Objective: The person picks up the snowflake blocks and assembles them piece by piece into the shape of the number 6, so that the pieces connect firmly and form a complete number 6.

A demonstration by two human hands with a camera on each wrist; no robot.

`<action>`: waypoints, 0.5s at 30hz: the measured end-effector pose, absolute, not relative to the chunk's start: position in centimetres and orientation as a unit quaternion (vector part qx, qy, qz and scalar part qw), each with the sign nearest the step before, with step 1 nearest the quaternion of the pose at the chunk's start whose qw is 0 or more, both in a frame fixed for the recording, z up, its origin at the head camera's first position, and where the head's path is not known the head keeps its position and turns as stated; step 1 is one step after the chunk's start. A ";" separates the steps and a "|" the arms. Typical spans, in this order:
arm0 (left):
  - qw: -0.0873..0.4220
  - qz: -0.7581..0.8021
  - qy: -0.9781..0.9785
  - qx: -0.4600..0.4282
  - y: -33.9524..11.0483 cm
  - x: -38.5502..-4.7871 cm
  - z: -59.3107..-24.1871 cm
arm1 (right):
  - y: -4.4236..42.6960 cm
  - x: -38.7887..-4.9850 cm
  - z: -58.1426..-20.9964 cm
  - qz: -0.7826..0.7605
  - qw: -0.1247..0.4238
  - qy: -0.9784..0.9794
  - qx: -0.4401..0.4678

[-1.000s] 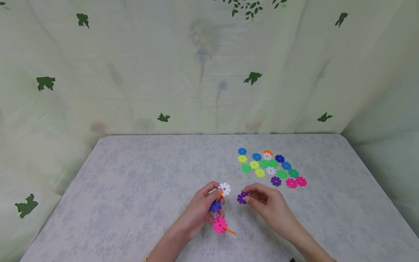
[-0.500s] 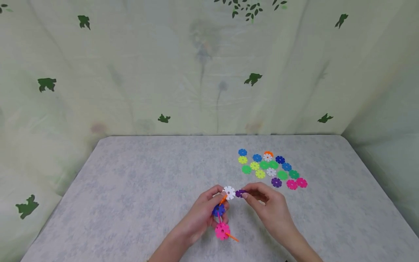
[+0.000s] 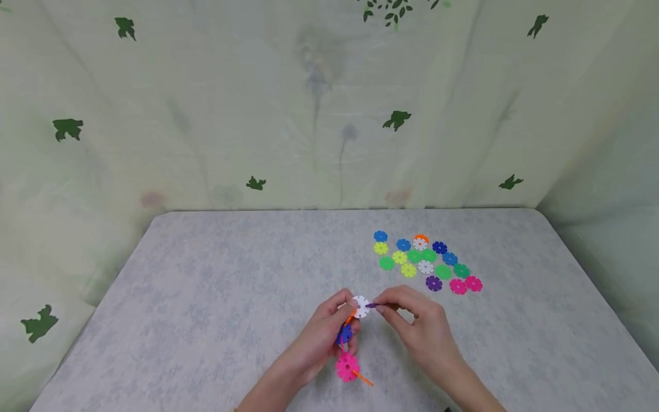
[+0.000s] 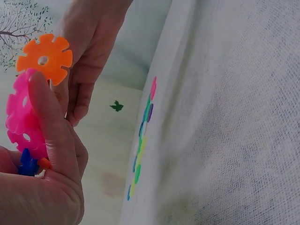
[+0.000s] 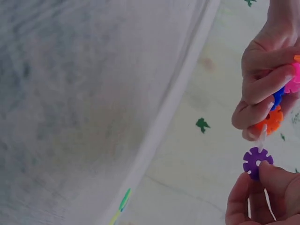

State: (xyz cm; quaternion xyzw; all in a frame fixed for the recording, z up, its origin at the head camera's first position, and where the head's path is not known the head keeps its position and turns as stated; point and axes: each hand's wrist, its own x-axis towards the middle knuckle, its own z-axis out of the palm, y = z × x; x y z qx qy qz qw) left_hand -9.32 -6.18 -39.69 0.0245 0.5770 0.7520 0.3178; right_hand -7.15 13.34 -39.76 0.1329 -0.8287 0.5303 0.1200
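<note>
My left hand point(image 3: 321, 337) grips a chain of notched discs: a white disc point(image 3: 361, 306) at the top, then an orange one point(image 5: 272, 121), a blue one point(image 3: 344, 333), a pink one point(image 3: 348, 367) and an orange one point(image 4: 46, 58) at the lower end. Between thumb and finger, my right hand point(image 3: 424, 335) pinches a purple disc point(image 5: 257, 162), edge-on in the head view. Its rim meets the white disc's rim; how deep the notches overlap I cannot tell. In the left wrist view, fingers cover part of the chain.
Loose discs in several colours lie on the grey table point(image 3: 231, 274) at the back right, among them a purple disc point(image 3: 434, 283) and a pink disc point(image 3: 458, 286). A pale curtain point(image 3: 206, 114) with green leaf shapes stands behind the table.
My right hand has moved left, bringing the purple disc from apart to the white disc's edge and turning it edge-on. My left hand has shifted slightly right with the chain.
</note>
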 end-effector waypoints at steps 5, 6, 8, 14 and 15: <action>0.319 0.760 0.567 0.019 -6.1 -9.3 -39.8 | 13.1 -7.1 -40.0 0.532 0.129 -0.824 0.143; 0.322 0.761 0.563 0.017 -6.0 -9.3 -39.9 | 13.1 -7.1 -40.0 0.536 0.128 -0.823 0.139; 0.328 0.764 0.556 0.016 -6.0 -9.3 -40.0 | 13.0 -7.1 -40.1 0.544 0.122 -0.821 0.128; 0.333 0.768 0.546 0.022 -6.0 -9.4 -40.1 | 12.9 -7.2 -40.2 0.558 0.095 -0.818 0.104; 0.331 0.769 0.546 0.023 -6.1 -9.4 -40.1 | 13.0 -7.2 -40.2 0.563 0.087 -0.816 0.100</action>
